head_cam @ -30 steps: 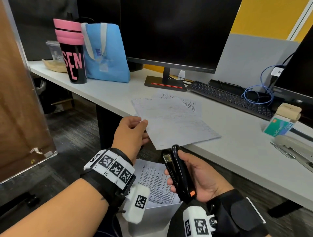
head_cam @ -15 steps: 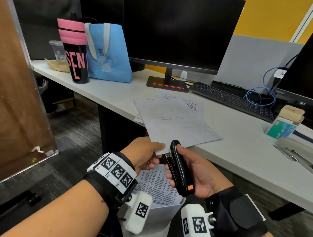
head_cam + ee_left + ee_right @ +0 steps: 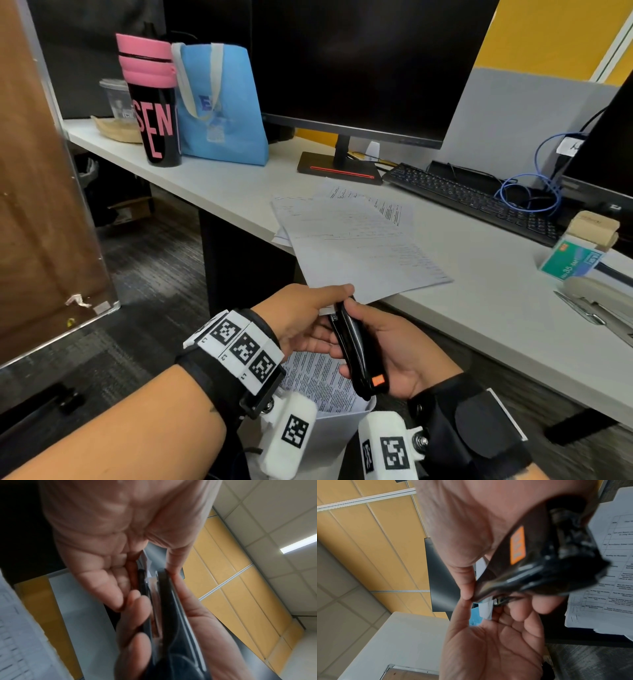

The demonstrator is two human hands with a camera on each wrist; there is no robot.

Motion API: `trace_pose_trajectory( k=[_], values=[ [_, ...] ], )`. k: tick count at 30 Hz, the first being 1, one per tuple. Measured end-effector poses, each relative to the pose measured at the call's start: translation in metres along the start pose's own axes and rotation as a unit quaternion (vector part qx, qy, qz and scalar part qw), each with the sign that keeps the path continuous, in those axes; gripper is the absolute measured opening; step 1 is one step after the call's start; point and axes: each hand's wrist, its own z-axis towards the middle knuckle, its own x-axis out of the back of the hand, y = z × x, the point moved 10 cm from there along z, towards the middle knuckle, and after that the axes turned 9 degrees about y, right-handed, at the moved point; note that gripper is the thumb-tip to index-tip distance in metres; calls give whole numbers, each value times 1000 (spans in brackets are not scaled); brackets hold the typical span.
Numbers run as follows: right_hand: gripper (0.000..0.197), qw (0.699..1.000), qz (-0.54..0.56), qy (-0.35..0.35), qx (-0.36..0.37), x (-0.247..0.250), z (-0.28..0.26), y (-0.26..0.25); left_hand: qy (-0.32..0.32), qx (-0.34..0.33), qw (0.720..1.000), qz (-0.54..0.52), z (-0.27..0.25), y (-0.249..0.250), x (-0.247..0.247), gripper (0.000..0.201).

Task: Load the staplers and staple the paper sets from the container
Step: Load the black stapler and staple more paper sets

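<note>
My right hand [image 3: 394,356] grips a black stapler [image 3: 356,353] with an orange label, just off the desk's front edge. My left hand [image 3: 308,315] pinches the near corner of a paper set [image 3: 359,253] that lies partly on the desk. That corner sits in the stapler's mouth. In the right wrist view the paper corner [image 3: 485,608] pokes out between the stapler [image 3: 530,555] tip and the left hand's fingers. The left wrist view shows the stapler [image 3: 164,608] edge-on against my left thumb. Below the hands a white container [image 3: 329,435] holds more printed sheets [image 3: 318,380].
A grey stapler [image 3: 603,301] and a green staple box [image 3: 572,260] lie at the desk's right. At the back are a monitor [image 3: 359,68], keyboard [image 3: 472,202], blue cable [image 3: 534,192], blue bag [image 3: 219,106] and pink-and-black tumbler [image 3: 154,102]. A wooden panel [image 3: 41,205] stands left.
My left hand slid down the paper's edge to its near corner and brought it to the stapler. The right hand raised the stapler, whose mouth now takes the corner.
</note>
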Motion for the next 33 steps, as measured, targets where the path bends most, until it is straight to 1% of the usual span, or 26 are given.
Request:
trace_pose_trajectory(
  k=[6,8,9,11,12,13,14,15,16,17,18,19,20,21,22,23,24,25,26,27,28,29,31,32,33],
  values=[
    [36,998,13,37,49,3,4,-6,73,-50,995,-55,3,7,6,23],
    [38,997,21,44,56,3,5,-6,82,-61,993,-59,3,8,6,22],
    [42,997,21,43,58,3,5,-6,79,-61,994,-51,2,7,6,23],
    [50,998,18,31,57,3,6,-5,63,-46,997,-20,1,6,6,27],
    [50,998,23,19,50,3,5,-5,65,-33,997,-5,2,5,8,33],
    [50,999,36,5,36,2,3,-4,80,-21,997,2,4,4,13,39],
    [51,998,52,-7,22,2,1,-3,111,-17,994,2,6,5,22,41],
    [53,997,69,-15,12,2,-1,-4,156,-38,987,8,7,11,33,34],
    [56,996,82,-19,7,5,-1,-3,212,-85,972,46,6,21,48,22],
    [57,996,89,-24,3,6,-2,-2,265,-146,945,128,2,35,61,17],
    [57,996,87,-28,0,8,-2,-1,290,-214,904,229,-4,49,66,29],
    [56,996,80,-32,-3,9,-2,1,274,-278,859,330,-8,60,59,46],
    [54,997,69,-33,-4,10,-2,3,238,-332,814,413,-10,65,48,60],
    [51,998,59,-34,-6,10,-3,6,194,-373,774,474,-10,64,36,67],
    [47,998,48,-34,-12,10,-3,9,151,-401,748,507,-10,62,26,66],
    [45,998,37,-37,-19,9,-3,13,124,-417,737,517,-10,59,21,58],
    [43,998,26,-42,-26,8,-3,17,116,-430,740,505,-11,61,19,45],
    [42,998,14,-46,-32,7,-2,20,122,-443,749,478,-15,67,19,30],
    [42,998,4,-47,-37,7,-1,24,135,-450,763,444,-18,73,22,19],
    [43,998,-5,-45,-40,7,-1,26,147,-454,774,416,-21,78,24,16],
    [44,998,-14,-41,-41,8,1,28,154,-456,777,406,-22,81,23,18],
    [45,998,-20,-39,-41,8,1,28,153,-455,770,420,-21,83,19,28],
    [46,998,-21,-38,-40,7,2,28,131,-444,739,489,-17,82,6,50],
    [46,998,-21,-37,-39,6,2,28,115,-443,723,518,-15,81,-2,53],
    [45,998,-22,-36,-39,6,2,28,100,-443,715,532,-13,80,-9,50]
  ],
)
